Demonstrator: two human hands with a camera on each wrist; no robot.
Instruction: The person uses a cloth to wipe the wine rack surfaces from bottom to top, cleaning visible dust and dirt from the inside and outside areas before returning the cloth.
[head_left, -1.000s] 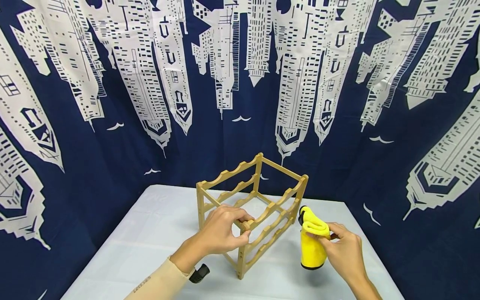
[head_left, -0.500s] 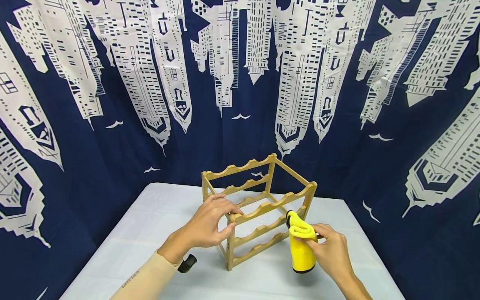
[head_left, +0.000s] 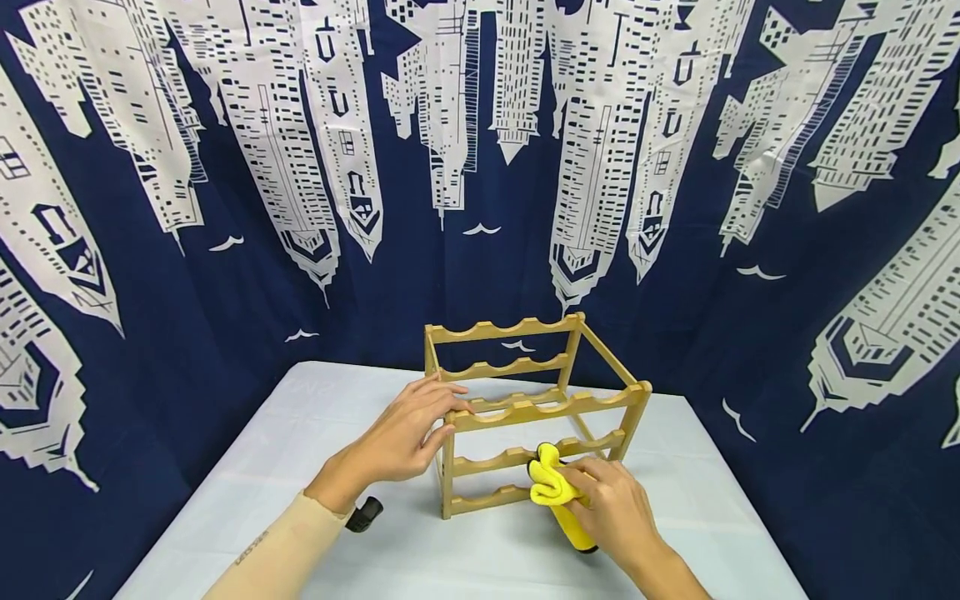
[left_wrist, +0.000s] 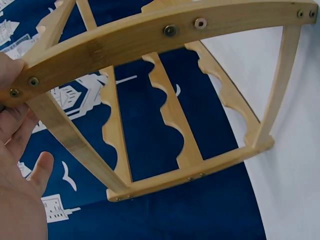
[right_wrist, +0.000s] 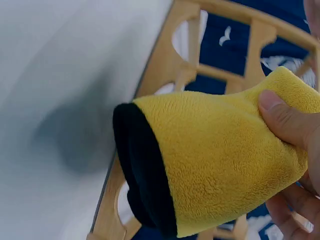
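A light wooden wine rack (head_left: 525, 411) with scalloped rails stands on the table in the head view. My left hand (head_left: 408, 425) grips its near left top corner, fingers over the wood and thumb at the side. In the left wrist view, the fingers (left_wrist: 15, 120) are around the corner of the rack's end frame (left_wrist: 125, 37). My right hand (head_left: 611, 508) pinches a folded yellow cloth (head_left: 551, 486) with black edging, held in front of the rack's lower rails. Up close in the right wrist view, the thumb presses on the plush cloth (right_wrist: 210, 160), whose black-edged end hangs free.
A white-covered table (head_left: 322, 442) carries the rack. Behind and at both sides hangs a navy curtain (head_left: 405, 292) printed with white upside-down buildings. A small black device (head_left: 365, 514) is at the left wrist.
The rack has turned so its long scalloped side faces nearer the front. The left hand has shifted slightly left with its corner. The right hand has brought the cloth leftward to the rack's front.
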